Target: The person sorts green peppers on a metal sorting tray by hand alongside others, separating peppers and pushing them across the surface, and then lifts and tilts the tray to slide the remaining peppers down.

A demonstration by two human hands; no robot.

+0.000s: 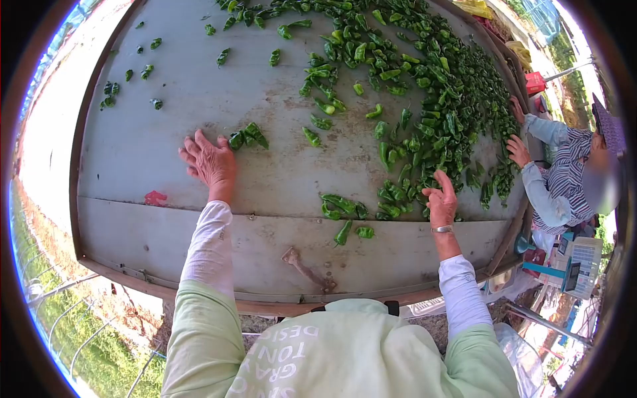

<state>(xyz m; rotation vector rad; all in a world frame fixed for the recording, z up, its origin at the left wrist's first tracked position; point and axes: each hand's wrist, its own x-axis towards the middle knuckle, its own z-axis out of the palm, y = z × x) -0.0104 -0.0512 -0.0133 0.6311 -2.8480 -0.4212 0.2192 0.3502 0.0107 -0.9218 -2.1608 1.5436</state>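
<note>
Green peppers lie in a dense heap over the right part of a grey metal table. My left hand rests with spread fingers on the left part of the surface, just left of a small cluster of peppers. At the lower edge of the heap is my right hand, its index finger extended and the other fingers partly bent, with nothing visible held. Several loose peppers lie between my hands.
A co-worker at the right edge has both hands at the heap. A scale stands at the lower right, near a raised wooden table rim. A rusty handle lies near the front edge.
</note>
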